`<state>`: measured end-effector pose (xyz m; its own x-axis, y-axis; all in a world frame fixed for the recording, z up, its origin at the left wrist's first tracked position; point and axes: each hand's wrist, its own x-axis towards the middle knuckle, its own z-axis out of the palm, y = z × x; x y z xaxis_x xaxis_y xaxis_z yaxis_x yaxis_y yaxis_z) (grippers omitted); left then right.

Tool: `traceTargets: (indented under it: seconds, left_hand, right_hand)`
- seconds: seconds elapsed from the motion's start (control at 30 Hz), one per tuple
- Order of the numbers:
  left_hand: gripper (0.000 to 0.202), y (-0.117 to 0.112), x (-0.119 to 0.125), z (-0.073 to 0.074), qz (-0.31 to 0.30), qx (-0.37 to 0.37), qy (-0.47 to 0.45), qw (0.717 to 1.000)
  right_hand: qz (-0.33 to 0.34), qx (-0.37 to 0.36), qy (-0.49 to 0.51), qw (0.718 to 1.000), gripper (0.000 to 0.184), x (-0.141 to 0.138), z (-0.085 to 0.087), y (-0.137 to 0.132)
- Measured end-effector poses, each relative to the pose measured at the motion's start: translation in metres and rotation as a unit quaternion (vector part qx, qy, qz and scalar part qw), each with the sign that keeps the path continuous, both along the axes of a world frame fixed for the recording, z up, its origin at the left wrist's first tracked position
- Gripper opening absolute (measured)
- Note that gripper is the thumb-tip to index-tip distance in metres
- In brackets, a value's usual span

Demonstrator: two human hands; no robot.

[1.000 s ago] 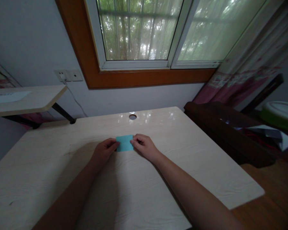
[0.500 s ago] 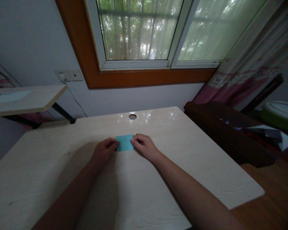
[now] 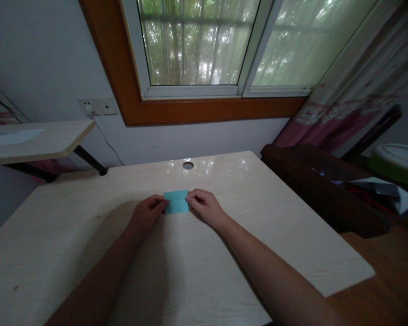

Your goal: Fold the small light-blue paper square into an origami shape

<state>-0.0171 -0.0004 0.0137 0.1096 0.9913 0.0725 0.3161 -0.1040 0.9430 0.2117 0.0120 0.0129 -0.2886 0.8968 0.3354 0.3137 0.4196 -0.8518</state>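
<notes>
A small light-blue piece of paper (image 3: 176, 202) is stretched flat between my two hands, over the middle of the pale wooden desk (image 3: 258, 253). My left hand (image 3: 148, 212) pinches its left edge, thumb on top. At the opposite edge, my right hand (image 3: 206, 206) is closed on the paper, also with the thumb in front. The fingers behind the paper are partly hidden. Whether the sheet's lower edge touches the desk, I cannot tell.
A round cable hole (image 3: 188, 165) lies near the desk's back edge. At left stands a raised shelf (image 3: 37, 147) on dark legs. Behind the desk are a wall socket (image 3: 97, 107) with a cord and a window (image 3: 197, 50). Dark wooden furniture (image 3: 313, 190) borders the right side.
Almost nothing differs. Both hands keep their hold on the paper, and my right thumb has shifted very slightly towards the paper's right edge.
</notes>
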Motion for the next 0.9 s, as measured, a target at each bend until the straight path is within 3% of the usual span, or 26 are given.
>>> traceTargets:
  seconds: [0.27, 0.33, 0.47, 0.6, 0.73, 0.9]
  left_hand:
    - [0.024, 0.001, 0.000, 0.003, 0.020, 0.008, -0.008, 1.000]
    - [0.024, 0.002, -0.001, 0.003, 0.029, 0.011, -0.011, 0.999]
    - [0.026, 0.002, -0.001, 0.002, 0.027, 0.012, -0.025, 0.999]
    - [0.028, 0.002, 0.001, -0.001, 0.018, -0.004, -0.053, 0.998]
    - [0.035, -0.003, 0.003, -0.001, -0.020, -0.013, -0.100, 0.995]
    - [0.044, -0.008, 0.005, -0.002, -0.079, 0.050, -0.133, 0.987]
  right_hand:
    - [-0.036, 0.008, 0.031, 0.999, 0.014, -0.001, -0.001, -0.001]
    - [-0.034, 0.034, 0.037, 0.998, 0.023, -0.001, -0.001, -0.001]
    - [0.029, 0.091, 0.005, 0.995, 0.034, -0.001, 0.000, -0.002]
    - [0.070, 0.122, -0.013, 0.990, 0.028, -0.003, -0.001, -0.002]
    - [0.066, 0.105, 0.005, 0.992, 0.018, -0.003, 0.003, -0.003]
    - [0.037, 0.051, 0.034, 0.997, 0.018, -0.003, 0.008, -0.004]
